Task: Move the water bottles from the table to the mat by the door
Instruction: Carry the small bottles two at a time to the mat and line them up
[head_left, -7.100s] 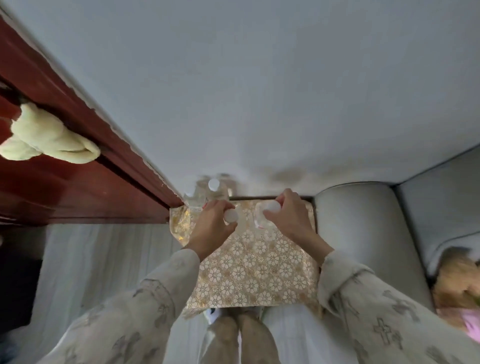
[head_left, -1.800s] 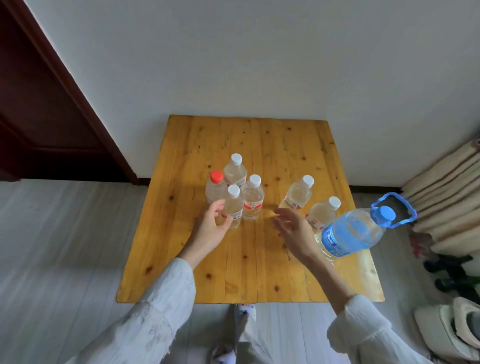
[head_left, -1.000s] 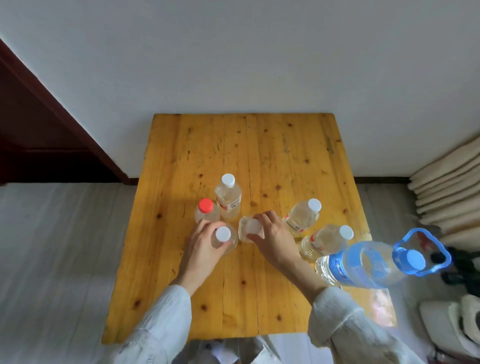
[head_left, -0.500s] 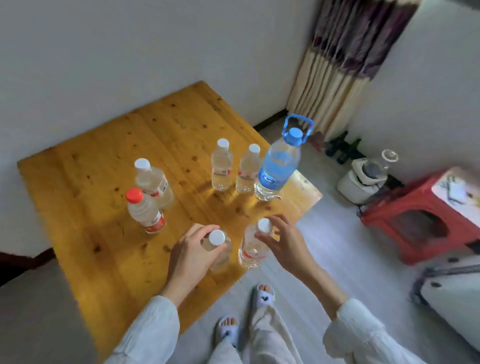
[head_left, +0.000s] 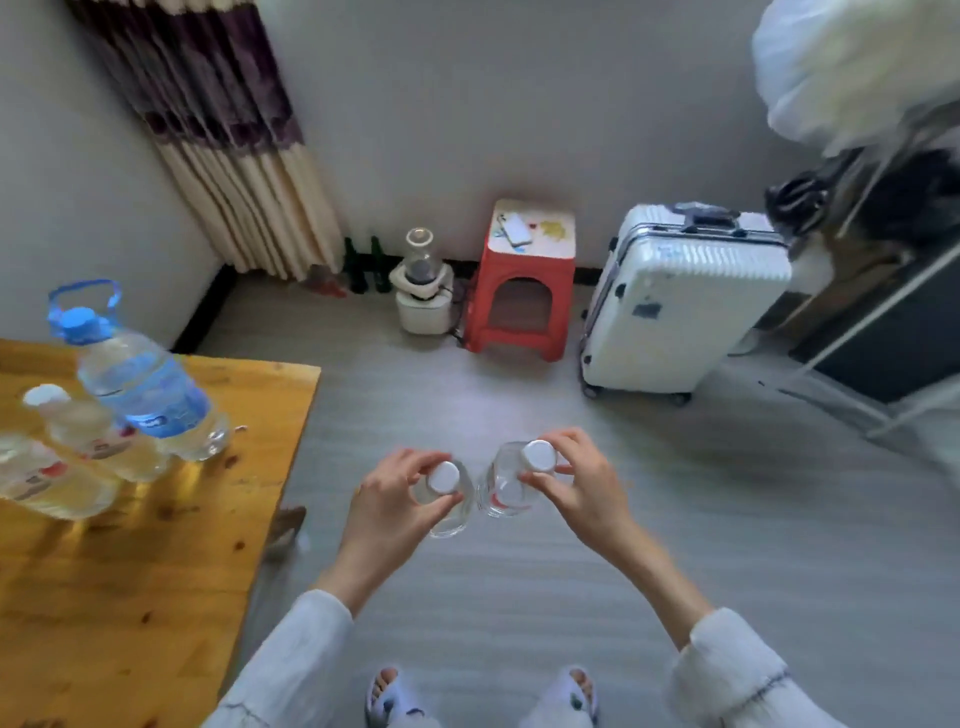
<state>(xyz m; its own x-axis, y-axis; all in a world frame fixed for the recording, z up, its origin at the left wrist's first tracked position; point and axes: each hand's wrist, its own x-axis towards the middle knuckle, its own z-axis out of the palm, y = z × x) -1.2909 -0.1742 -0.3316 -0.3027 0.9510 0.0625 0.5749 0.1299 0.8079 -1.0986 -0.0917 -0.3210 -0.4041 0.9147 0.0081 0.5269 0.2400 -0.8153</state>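
The left hand (head_left: 389, 506) was closed around the neck of one small water bottle (head_left: 448, 501), fingers curled just under its white cap, and the right hand (head_left: 576, 486) gripped a second small bottle (head_left: 506, 491) the same way; both bottles hung clear of the wooden table (head_left: 156, 545), held out over the grey floor (head_left: 519, 597) with their bodies nearly touching. These looked like thin clear plastic, filled and so moderately weighty for their size, smooth-sided and likely to flex if squeezed at the middle, which made the stiff neck below the cap the surer place to hold. On the table at the left remained a large blue-capped jug (head_left: 140, 384) near the corner and at least two more small bottles (head_left: 88, 431) beside it, blurred. The table's edge lay to the left of the left forearm. Ahead the floor was open, with a red stool (head_left: 522, 291) and a white suitcase (head_left: 680, 306) against the far wall, well apart from the hands. Neither mat nor door was in view.
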